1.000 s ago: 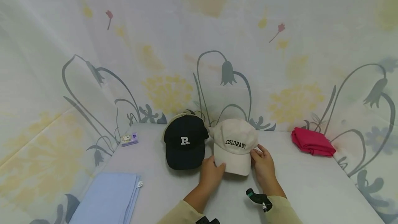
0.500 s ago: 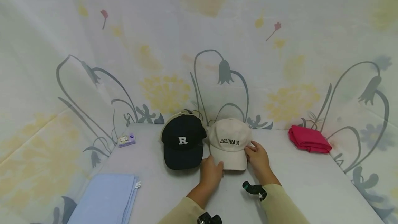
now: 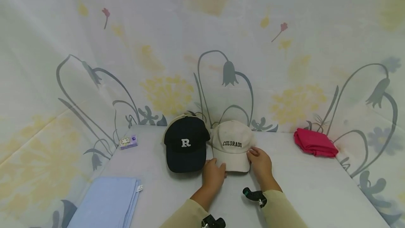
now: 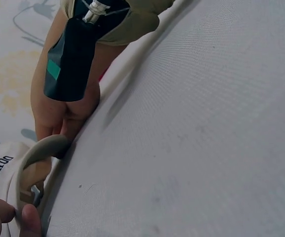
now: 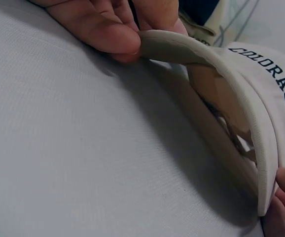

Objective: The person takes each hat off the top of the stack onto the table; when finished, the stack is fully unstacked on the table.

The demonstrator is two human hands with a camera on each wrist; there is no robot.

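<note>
A cream baseball cap (image 3: 232, 143) lettered COLORADO sits upright at the back of the table, brim toward me. My left hand (image 3: 213, 177) pinches the brim's left edge between thumb and fingers, as the right wrist view also shows. On the opposite side, my right hand (image 3: 262, 166) pinches the brim's right edge near the crown. In the right wrist view the brim (image 5: 253, 118) arches over the tabletop and the cap's hollow underside shows. Close against its left stands a black cap (image 3: 186, 143) with a white R, partly covering a beige cap (image 3: 166, 131) behind it.
A folded light blue cloth (image 3: 105, 200) lies at the front left, with a small purple packet (image 3: 128, 142) behind it. Folded red cloth (image 3: 315, 143) rests at the back right. The pale table (image 3: 313, 189) meets a flower-patterned curtain (image 3: 202, 27) at the back.
Both hands have shifted the cream cap left and slightly back, closer to the black cap; most of this came in the first half second. The grip on its brim stays.
</note>
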